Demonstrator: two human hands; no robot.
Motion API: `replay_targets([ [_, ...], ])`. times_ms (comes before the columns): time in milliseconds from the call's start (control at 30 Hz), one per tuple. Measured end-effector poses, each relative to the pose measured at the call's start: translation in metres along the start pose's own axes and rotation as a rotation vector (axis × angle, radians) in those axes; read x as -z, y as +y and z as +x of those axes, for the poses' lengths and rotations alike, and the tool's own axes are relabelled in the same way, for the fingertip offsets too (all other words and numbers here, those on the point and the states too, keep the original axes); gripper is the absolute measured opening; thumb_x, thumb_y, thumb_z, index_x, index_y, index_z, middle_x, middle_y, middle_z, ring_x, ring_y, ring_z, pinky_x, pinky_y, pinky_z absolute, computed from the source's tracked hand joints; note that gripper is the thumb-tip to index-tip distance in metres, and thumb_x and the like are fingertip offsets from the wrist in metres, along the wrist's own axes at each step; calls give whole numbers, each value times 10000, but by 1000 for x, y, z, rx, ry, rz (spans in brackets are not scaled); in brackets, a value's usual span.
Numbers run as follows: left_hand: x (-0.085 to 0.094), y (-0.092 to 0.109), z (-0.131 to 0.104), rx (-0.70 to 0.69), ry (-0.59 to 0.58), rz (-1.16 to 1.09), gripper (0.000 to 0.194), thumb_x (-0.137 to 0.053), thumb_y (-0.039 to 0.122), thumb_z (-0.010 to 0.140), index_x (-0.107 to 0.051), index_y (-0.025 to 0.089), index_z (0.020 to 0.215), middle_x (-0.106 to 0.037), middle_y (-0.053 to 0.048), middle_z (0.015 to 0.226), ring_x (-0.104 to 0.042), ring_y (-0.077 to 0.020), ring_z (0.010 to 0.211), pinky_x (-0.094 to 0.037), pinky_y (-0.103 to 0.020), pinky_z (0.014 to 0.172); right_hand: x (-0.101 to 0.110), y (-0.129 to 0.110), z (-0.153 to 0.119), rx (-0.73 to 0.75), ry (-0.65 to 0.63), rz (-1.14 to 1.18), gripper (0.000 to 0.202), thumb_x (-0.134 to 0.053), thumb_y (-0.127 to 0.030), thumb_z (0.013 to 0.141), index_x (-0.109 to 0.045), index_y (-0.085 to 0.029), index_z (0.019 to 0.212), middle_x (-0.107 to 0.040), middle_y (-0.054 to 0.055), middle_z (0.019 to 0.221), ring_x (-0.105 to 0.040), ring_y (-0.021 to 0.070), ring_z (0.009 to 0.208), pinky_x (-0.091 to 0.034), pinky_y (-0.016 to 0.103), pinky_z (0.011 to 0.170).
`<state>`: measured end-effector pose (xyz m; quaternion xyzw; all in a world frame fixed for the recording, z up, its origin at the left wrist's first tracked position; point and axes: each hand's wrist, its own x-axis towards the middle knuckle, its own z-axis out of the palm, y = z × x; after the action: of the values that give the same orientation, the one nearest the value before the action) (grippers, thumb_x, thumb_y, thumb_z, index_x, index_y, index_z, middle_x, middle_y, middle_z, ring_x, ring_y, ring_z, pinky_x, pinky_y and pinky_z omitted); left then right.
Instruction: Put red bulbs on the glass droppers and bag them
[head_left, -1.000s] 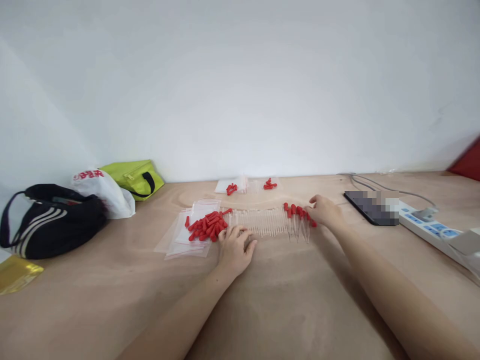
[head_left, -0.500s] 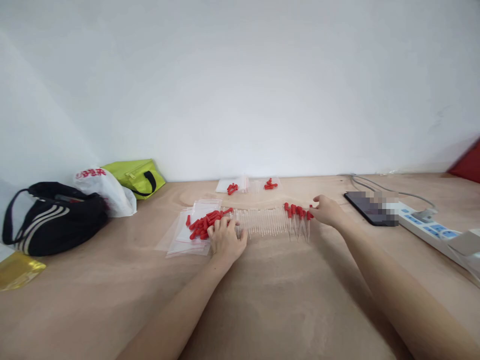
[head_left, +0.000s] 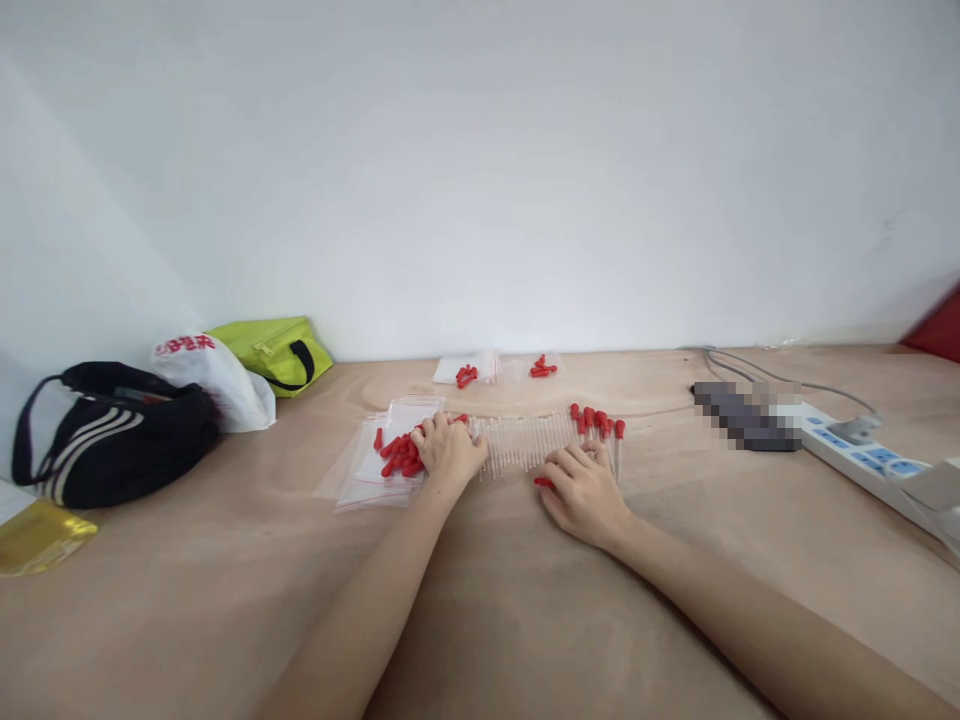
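Note:
A row of thin clear tubes [head_left: 525,442] lies side by side on the wooden table. Several tubes at its right end carry red rubber caps [head_left: 619,429]. My right hand [head_left: 585,492] is just in front of that end, fingers closed round a red cap [head_left: 543,482] that pokes out at its left. At the row's left end, my left hand [head_left: 450,450] rests with bent fingers over the edge of a pile of loose red caps [head_left: 397,458]; what its fingertips hold, if anything, is hidden. The pile lies on clear zip bags [head_left: 367,490].
Near the wall are two small bags with red caps [head_left: 466,376]. A black bag [head_left: 135,440], a white plastic bag [head_left: 217,385] and a green bag [head_left: 277,350] stand left. At right lie a dark phone [head_left: 742,420] and a power strip [head_left: 847,445].
My right hand has moved left and nearer to me from the row's right end, and a red cap now shows in it. My left hand has shifted slightly up over the pile's edge.

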<state>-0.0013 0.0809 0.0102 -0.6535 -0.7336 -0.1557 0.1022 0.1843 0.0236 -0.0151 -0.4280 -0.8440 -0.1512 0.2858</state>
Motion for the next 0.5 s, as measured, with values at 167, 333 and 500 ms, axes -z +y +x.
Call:
replay_targets([
  [167,1,5,3,18,-14,56,278,-491,357,698,-687,175,771,-570,-140,945,-449,-320,909,-264,-425,757,-5,0,-2,49,29,21,105,-464,-159,743,-566,-177,727,-575,30,742,-441,162,737,-223,361,774],
  [333,4,11,3,-13,-41,129,280,-464,283,736,-681,121,809,-563,-168,934,-449,-325,902,-271,-416,738,-7,-1,-2,28,22,27,101,-470,-163,741,-570,-177,736,-570,27,729,-448,165,743,-227,358,776],
  [500,6,16,-2,-34,-61,141,288,-456,256,761,-678,81,812,-553,-190,923,-451,-317,880,-277,-413,730,-7,-1,-2,14,14,39,98,-472,-167,743,-570,-176,745,-565,28,729,-452,164,741,-236,352,775],
])
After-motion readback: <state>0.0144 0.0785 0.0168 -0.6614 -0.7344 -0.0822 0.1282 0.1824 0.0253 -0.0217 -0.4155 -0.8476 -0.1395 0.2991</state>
